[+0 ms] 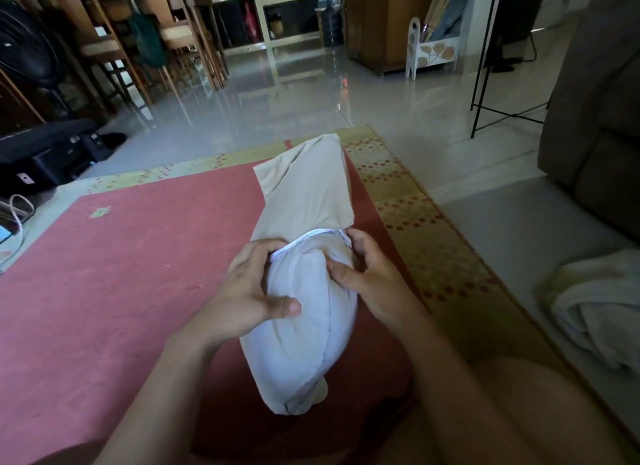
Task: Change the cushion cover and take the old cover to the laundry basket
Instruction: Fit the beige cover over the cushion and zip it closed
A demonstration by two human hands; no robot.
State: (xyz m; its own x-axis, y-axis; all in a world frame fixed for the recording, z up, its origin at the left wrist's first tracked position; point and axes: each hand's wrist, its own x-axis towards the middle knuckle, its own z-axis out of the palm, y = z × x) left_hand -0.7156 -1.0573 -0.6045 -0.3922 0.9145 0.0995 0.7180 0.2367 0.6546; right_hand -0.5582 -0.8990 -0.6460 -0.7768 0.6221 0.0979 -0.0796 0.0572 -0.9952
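A white cushion [304, 333] lies lengthwise on the red rug in front of me, its far end inside a beige cover [304, 187]. The cover's open edge sits bunched across the cushion's top, and the empty rest of the cover stretches away from me. My left hand [252, 291] grips that edge on the left side, thumb pressed on the white fabric. My right hand [367, 274] grips the edge on the right side, fingers curled round it. A crumpled cream cloth [595, 305] lies on the floor to my right.
The red rug [138, 274] has a yellow patterned border [426, 229]. A grey sofa [599, 118] stands at right, a black metal stand [485, 66] behind it. Wooden chairs [114, 49] and a fan [24, 49] are at far left. My bare knee [519, 412] is at lower right.
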